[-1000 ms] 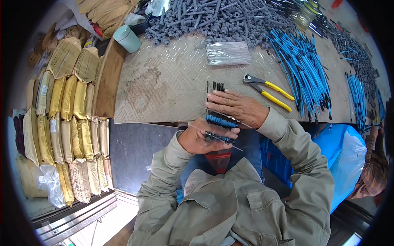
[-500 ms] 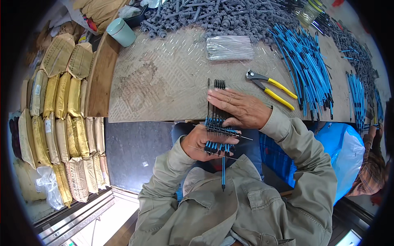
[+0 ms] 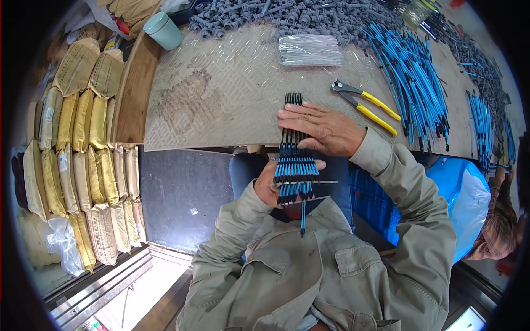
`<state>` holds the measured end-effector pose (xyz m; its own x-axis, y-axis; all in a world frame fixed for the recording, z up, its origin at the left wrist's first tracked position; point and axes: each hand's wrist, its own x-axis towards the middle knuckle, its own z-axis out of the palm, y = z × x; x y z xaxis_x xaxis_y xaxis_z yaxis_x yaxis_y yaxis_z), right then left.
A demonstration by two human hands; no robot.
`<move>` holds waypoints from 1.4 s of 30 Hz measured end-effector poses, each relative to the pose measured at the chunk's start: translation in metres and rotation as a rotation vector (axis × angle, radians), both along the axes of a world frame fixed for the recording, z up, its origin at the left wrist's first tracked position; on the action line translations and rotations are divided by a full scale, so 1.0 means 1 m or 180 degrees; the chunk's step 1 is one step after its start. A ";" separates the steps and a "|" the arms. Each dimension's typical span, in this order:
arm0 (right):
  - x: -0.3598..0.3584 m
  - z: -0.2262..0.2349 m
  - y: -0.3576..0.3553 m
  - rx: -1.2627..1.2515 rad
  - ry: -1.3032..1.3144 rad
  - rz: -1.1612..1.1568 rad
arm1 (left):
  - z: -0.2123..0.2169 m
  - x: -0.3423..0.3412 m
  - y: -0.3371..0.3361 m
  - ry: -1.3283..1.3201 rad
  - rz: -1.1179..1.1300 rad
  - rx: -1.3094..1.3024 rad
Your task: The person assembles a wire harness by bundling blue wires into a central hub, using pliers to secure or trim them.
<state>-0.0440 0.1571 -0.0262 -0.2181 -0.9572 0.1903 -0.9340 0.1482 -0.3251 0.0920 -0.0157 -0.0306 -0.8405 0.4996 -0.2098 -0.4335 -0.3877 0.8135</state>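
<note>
Blue-and-black sticks (image 3: 297,171) stand in a tight row between jacket (image 3: 287,281) and table (image 3: 232,105), long axis running away from the wearer; the left hand (image 3: 266,187), nearer their lower ends, wraps them from behind; the right hand (image 3: 331,131) lies crosswise over their black upper stretch (whether it pinches, I cannot tell); one stick (image 3: 303,218) juts lower, toward the jacket.

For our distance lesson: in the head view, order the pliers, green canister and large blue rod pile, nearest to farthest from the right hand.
1. Pliers: upper right of the right hand.
2. Large blue rod pile: farther right.
3. Green canister: far upper left.
</note>
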 end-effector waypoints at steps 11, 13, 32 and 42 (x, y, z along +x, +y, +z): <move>0.000 -0.009 0.001 -0.0430 -0.0233 -0.0150 | 0.018 -0.007 -0.020 0.2459 -0.0583 -0.1465; -0.002 -0.012 0.000 -0.0468 -0.0229 -0.0124 | 0.025 -0.007 -0.023 0.2578 -0.0603 -0.1539; 0.001 -0.004 0.000 -0.0639 -0.0711 -0.0489 | 0.031 0.001 -0.076 0.3763 -0.0159 -0.4047; -0.032 0.011 -0.005 -0.1133 -0.1828 -0.0545 | 0.011 -0.063 -0.040 0.5246 -0.1122 -0.4654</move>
